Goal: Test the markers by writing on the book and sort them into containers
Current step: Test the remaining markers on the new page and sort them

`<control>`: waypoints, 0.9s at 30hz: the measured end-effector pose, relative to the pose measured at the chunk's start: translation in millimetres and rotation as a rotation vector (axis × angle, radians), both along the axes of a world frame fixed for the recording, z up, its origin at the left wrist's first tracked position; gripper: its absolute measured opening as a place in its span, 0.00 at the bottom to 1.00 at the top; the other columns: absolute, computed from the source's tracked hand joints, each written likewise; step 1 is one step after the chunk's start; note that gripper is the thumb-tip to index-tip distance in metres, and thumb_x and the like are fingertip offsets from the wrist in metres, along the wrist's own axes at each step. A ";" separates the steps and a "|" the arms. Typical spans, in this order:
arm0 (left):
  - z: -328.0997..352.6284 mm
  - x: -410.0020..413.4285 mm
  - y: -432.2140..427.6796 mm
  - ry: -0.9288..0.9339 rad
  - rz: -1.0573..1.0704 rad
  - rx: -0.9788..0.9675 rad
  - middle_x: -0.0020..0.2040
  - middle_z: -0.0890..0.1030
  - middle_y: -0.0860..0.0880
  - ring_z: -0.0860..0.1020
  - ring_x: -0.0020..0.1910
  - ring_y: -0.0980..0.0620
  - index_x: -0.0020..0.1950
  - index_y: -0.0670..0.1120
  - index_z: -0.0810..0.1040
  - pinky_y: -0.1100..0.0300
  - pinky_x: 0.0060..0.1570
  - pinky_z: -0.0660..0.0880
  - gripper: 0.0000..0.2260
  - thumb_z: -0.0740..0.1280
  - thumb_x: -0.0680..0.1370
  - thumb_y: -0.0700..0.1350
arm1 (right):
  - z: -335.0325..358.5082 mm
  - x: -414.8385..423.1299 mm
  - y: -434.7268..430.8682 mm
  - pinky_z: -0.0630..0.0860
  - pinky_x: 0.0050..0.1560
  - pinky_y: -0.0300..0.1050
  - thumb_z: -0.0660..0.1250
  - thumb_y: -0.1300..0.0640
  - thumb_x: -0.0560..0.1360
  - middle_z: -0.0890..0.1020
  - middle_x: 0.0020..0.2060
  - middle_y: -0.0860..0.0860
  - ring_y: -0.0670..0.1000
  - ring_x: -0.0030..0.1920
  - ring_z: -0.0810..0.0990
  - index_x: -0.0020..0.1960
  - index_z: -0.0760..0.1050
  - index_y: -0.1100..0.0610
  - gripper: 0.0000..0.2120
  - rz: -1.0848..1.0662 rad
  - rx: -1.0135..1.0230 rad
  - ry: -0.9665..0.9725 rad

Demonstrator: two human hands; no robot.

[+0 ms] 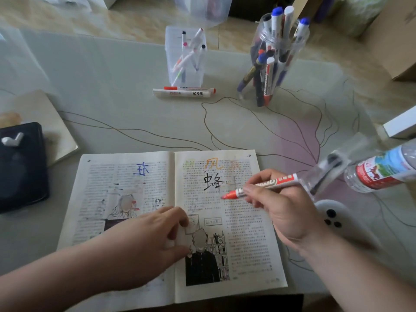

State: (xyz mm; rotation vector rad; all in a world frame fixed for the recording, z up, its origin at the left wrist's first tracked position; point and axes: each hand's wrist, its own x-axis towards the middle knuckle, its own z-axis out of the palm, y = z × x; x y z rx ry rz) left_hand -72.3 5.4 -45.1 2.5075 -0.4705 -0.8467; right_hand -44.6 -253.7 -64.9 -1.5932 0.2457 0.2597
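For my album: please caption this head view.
Right hand holds an uncapped red marker over the open book; left hand lies over its pages.

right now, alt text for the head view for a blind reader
A right hand holds an uncapped red marker, tip over the right page of an open book scribbled on, while the left hand lies across its middle. Beyond stand a square container and a round jar of markers.

Left hand (157,235) and right hand (276,208): both bare, forearms bare as far as the view reaches. Left one motion-blurred, finer detail unreadable.
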 end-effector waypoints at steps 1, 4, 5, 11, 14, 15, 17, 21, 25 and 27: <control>-0.3 -0.2 0.8 0.001 0.033 -0.021 0.49 0.72 0.64 0.73 0.46 0.65 0.56 0.66 0.61 0.68 0.47 0.70 0.11 0.62 0.78 0.61 | -2.5 1.1 0.5 0.69 0.42 0.54 0.77 0.49 0.64 0.74 0.32 0.61 0.58 0.36 0.71 0.39 0.80 0.57 0.12 0.009 -0.055 -0.007; 0.5 -0.4 2.3 -0.008 0.142 -0.101 0.50 0.73 0.67 0.73 0.46 0.64 0.54 0.64 0.61 0.64 0.46 0.73 0.12 0.60 0.79 0.48 | -6.6 4.5 -0.4 0.67 0.40 0.57 0.74 0.50 0.66 0.73 0.29 0.60 0.59 0.33 0.68 0.38 0.79 0.56 0.09 0.030 -0.108 -0.042; 1.9 -0.3 2.0 -0.020 0.173 -0.124 0.51 0.73 0.68 0.73 0.47 0.64 0.54 0.63 0.62 0.64 0.45 0.73 0.12 0.59 0.79 0.45 | -5.9 4.7 -1.2 0.70 0.40 0.58 0.73 0.53 0.68 0.75 0.28 0.58 0.59 0.33 0.72 0.39 0.81 0.56 0.06 0.044 -0.113 -0.056; -3.0 2.9 -0.3 -0.066 0.268 -0.244 0.51 0.76 0.69 0.78 0.46 0.63 0.55 0.64 0.65 0.67 0.43 0.73 0.14 0.58 0.82 0.42 | -5.6 2.7 -0.4 0.82 0.53 0.55 0.70 0.56 0.72 0.87 0.43 0.57 0.57 0.47 0.86 0.50 0.85 0.53 0.08 0.167 -0.063 -0.055; -6.2 3.1 -0.1 -0.032 0.292 -0.312 0.51 0.80 0.68 0.81 0.44 0.61 0.58 0.67 0.63 0.61 0.47 0.77 0.17 0.62 0.82 0.43 | -7.4 2.4 0.7 0.79 0.41 0.47 0.72 0.55 0.72 0.85 0.38 0.49 0.53 0.38 0.83 0.46 0.82 0.53 0.04 0.246 -0.263 -0.177; -6.3 3.1 -0.1 -0.017 0.303 -0.335 0.52 0.80 0.68 0.82 0.45 0.61 0.58 0.68 0.63 0.59 0.48 0.78 0.18 0.64 0.82 0.44 | -8.3 2.2 1.0 0.76 0.37 0.43 0.73 0.55 0.72 0.84 0.35 0.48 0.51 0.35 0.80 0.44 0.81 0.53 0.03 0.248 -0.283 -0.191; -5.4 2.9 -0.6 0.015 0.336 -0.381 0.53 0.81 0.68 0.83 0.45 0.59 0.58 0.67 0.64 0.56 0.48 0.80 0.19 0.67 0.80 0.44 | -8.9 1.3 1.6 0.72 0.33 0.39 0.74 0.58 0.73 0.82 0.31 0.46 0.45 0.30 0.77 0.42 0.79 0.55 0.04 0.241 -0.269 -0.193; -2.7 4.3 -1.6 0.021 0.385 -0.417 0.47 0.84 0.65 0.84 0.39 0.58 0.52 0.58 0.74 0.57 0.39 0.81 0.10 0.72 0.77 0.45 | -12.1 2.5 2.2 0.71 0.33 0.38 0.73 0.55 0.71 0.81 0.31 0.47 0.43 0.30 0.75 0.42 0.78 0.55 0.05 0.227 -0.306 -0.214; -1.8 5.3 -0.4 -0.044 0.305 -0.341 0.39 0.82 0.69 0.81 0.37 0.64 0.46 0.59 0.80 0.70 0.38 0.75 0.05 0.73 0.75 0.49 | -11.6 2.8 2.1 0.73 0.35 0.36 0.72 0.57 0.71 0.82 0.34 0.45 0.42 0.33 0.78 0.44 0.79 0.56 0.04 0.265 -0.291 -0.219; -3.3 6.0 0.5 -0.089 0.232 -0.322 0.45 0.80 0.69 0.80 0.41 0.65 0.46 0.61 0.80 0.71 0.41 0.74 0.04 0.73 0.75 0.52 | -10.7 2.4 2.4 0.73 0.34 0.35 0.72 0.58 0.72 0.82 0.34 0.45 0.42 0.32 0.77 0.45 0.80 0.56 0.02 0.293 -0.299 -0.250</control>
